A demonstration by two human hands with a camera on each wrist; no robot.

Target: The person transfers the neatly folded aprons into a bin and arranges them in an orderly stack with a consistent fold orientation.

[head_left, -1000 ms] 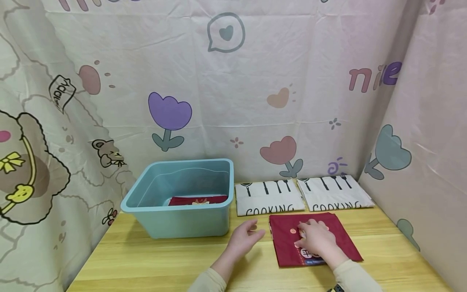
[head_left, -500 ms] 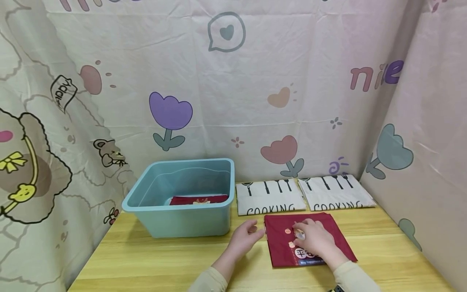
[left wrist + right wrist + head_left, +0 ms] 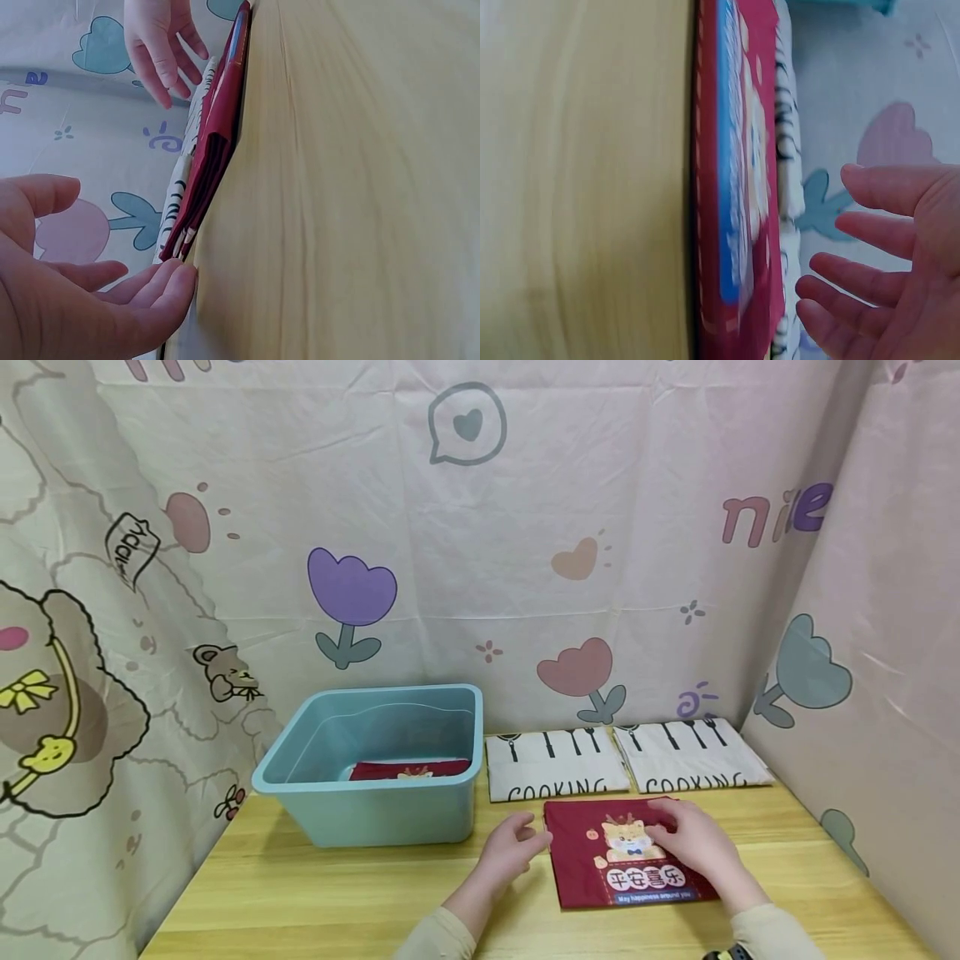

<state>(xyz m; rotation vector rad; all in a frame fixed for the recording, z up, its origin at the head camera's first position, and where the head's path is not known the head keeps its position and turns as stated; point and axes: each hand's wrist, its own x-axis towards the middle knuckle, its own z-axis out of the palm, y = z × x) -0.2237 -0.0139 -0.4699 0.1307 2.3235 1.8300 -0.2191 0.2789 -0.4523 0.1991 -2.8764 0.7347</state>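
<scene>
A folded dark red cloth [image 3: 573, 860] lies flat on the wooden table, printed with a cartoon animal, round white characters and a blue strip. Beside its left edge is my left hand [image 3: 513, 852], fingers loosely bent, holding nothing; in the left wrist view the fingertips [image 3: 180, 289] come right to the cloth's layered edge. My right hand [image 3: 701, 843] hovers over the right part of the cloth, covering some of it. The right wrist view shows this right hand [image 3: 900, 277] with spread, relaxed fingers, apart from the cloth and grasping nothing.
A light blue plastic bin [image 3: 375, 818] stands on the left, with another red folded cloth [image 3: 382, 771] inside. Behind the red cloth lie two folded white cloths, the left one [image 3: 555, 768] and right one [image 3: 686, 756], both lettered COOKING. A printed curtain [image 3: 450, 568] hangs behind the table.
The red cloth slid slightly left under my right hand, up to my left hand. Since then my right hand has risen off the print and moved right, uncovering the cartoon animal.
</scene>
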